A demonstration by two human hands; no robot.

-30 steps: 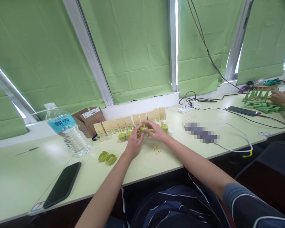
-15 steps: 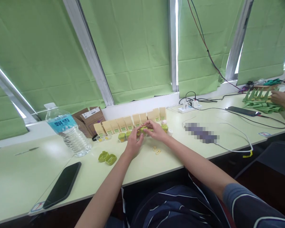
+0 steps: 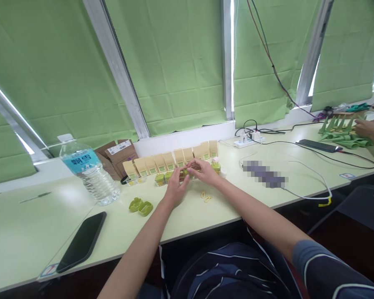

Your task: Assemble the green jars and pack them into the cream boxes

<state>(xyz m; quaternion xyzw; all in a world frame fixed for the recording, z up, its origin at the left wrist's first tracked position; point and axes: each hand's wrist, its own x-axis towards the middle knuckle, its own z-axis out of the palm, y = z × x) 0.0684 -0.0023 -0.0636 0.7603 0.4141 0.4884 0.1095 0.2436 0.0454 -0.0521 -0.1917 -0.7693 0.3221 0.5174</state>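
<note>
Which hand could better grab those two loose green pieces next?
Probably the left hand: the green pieces lie on its outer side, nearer to it than to the right hand.

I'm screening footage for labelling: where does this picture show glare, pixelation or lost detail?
Head view: bright gaps beside the green blinds, pale sheen on the tabletop; head view: pixelated patch right of the right hand; head view: green piece at the left hand, shape unclear.

cards block beyond left hand; room beside green pieces
</note>
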